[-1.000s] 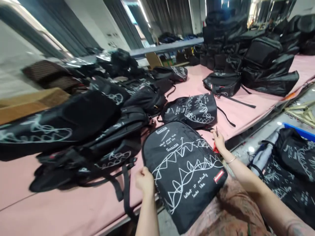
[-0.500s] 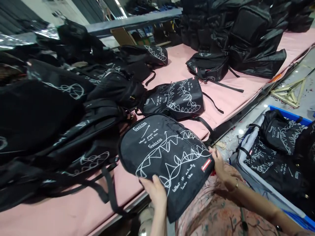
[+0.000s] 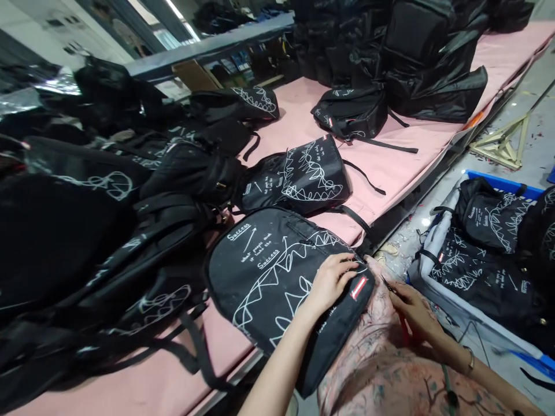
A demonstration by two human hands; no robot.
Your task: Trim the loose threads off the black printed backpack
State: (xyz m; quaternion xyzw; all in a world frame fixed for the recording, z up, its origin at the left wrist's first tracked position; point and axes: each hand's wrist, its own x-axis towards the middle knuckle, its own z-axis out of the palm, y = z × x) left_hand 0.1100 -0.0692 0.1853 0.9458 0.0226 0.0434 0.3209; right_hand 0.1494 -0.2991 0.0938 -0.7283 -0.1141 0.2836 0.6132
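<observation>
A black backpack [image 3: 260, 271] with white scribbled lines, lettering and a red label lies slanted across the pink table's front edge, its lower end by my lap. My left hand [image 3: 336, 280] rests on its face near the label, fingers stretched out and apart. To the right of the bag's edge, my right hand [image 3: 410, 306] is closed around a small dark pointed tool [image 3: 387, 286], perhaps thread snips, mostly hidden by the fingers. Something red hangs below that hand. Just behind lies another printed backpack [image 3: 316, 173], with straps trailing over the table.
Black bags [image 3: 78, 231] are heaped along the left of the pink table [image 3: 277, 136]. A tall stack of black bags [image 3: 390, 58] stands at the back right. On the floor to the right is a blue crate [image 3: 470, 176] with printed backpacks, near a metal stand [image 3: 503, 141].
My left hand has moved from the backpack's near edge up onto its face by the label. My right hand has left the bag's corner and come down to the right. The bag has barely shifted.
</observation>
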